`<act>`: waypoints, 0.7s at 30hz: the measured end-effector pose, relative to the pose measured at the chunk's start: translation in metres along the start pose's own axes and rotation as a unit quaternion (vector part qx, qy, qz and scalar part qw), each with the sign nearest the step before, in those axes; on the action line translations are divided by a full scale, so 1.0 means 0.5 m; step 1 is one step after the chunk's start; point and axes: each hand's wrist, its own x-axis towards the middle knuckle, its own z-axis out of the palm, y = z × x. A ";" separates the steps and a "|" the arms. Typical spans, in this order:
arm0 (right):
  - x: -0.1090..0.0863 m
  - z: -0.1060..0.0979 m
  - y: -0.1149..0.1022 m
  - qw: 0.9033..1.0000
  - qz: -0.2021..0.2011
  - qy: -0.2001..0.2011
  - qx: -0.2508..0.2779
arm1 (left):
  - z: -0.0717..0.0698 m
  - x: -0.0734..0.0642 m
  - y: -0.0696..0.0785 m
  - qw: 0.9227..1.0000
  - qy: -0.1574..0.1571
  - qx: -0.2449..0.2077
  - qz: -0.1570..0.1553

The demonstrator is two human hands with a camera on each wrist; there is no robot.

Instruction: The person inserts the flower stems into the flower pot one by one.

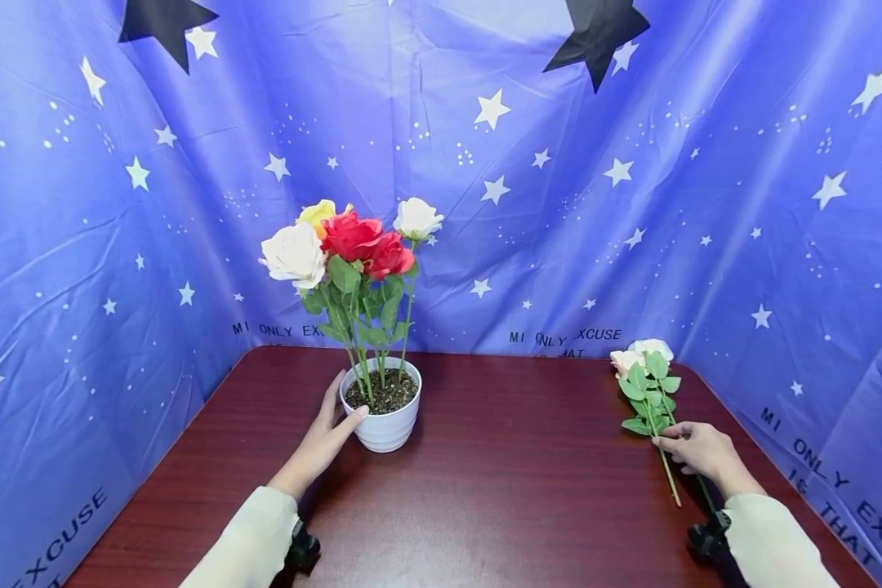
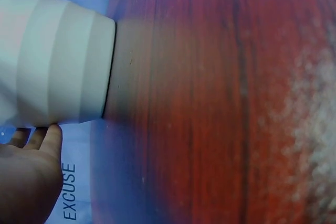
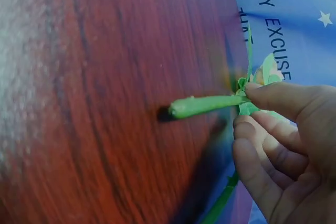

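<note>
A white ribbed flower pot (image 1: pixel 385 431) stands upright on the table, filled with dark soil (image 1: pixel 397 396). My left hand (image 1: pixel 325 437) holds its left side, thumb at the near rim and fingers along the wall. From the soil rise artificial roses: red ones (image 1: pixel 353 236), a yellow one (image 1: pixel 316 214) and white ones (image 1: pixel 294 255). Over at the right, my right hand (image 1: pixel 708 451) pinches a green rose stem (image 3: pixel 207 106) between thumb and fingers. A second stem (image 3: pixel 223 198) passes beneath that hand. Pale rose heads (image 1: pixel 652 348) with green leaves (image 1: pixel 638 380) lie beyond the fingers.
The dark red wooden table (image 1: pixel 500 457) extends between both hands. Blue star-printed cloth (image 1: pixel 441 106) hangs behind and along both sides, close to the table edges. Black wrist mounts (image 1: pixel 303 547) sit under the pale sleeves (image 1: pixel 253 539).
</note>
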 end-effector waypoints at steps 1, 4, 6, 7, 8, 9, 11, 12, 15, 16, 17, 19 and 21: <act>0.002 0.002 0.001 1.000 0.002 -0.002 0.000 | 0.000 0.000 -0.001 1.000 0.000 0.001 -0.001; 0.007 0.009 0.001 1.000 0.013 -0.007 -0.001 | -0.001 0.001 -0.002 1.000 0.001 0.003 -0.002; 0.009 0.013 0.000 1.000 0.012 -0.009 -0.001 | -0.002 0.001 -0.002 1.000 0.000 0.004 -0.002; 0.010 0.015 -0.001 1.000 0.011 -0.009 -0.001 | -0.002 0.001 -0.003 1.000 0.000 0.005 -0.002; 0.010 0.017 -0.002 1.000 0.010 -0.007 0.001 | -0.003 0.001 -0.003 1.000 -0.001 0.004 0.000; 0.010 0.018 -0.003 1.000 0.007 -0.006 0.001 | -0.003 0.002 -0.003 1.000 -0.001 0.003 0.001; 0.009 0.020 -0.006 1.000 -0.001 -0.001 0.003 | -0.003 0.002 -0.004 1.000 -0.001 0.000 0.003; 0.008 0.022 -0.007 1.000 -0.003 0.002 0.002 | -0.003 0.002 -0.004 1.000 -0.002 0.000 0.003; 0.009 0.023 -0.010 1.000 -0.009 0.005 0.003 | -0.001 0.001 -0.003 1.000 -0.003 -0.004 -0.001; 0.009 0.022 -0.011 1.000 -0.012 0.006 0.003 | -0.001 0.000 -0.002 1.000 -0.003 -0.003 -0.001; 0.009 0.022 -0.013 1.000 -0.014 0.007 0.005 | -0.001 0.000 -0.002 1.000 -0.003 -0.004 -0.002; 0.009 0.021 -0.015 1.000 -0.017 0.008 0.006 | -0.001 0.000 -0.002 1.000 -0.003 -0.003 -0.003; 0.007 0.021 -0.019 1.000 -0.022 0.010 0.009 | -0.003 0.000 -0.003 1.000 -0.004 -0.002 -0.002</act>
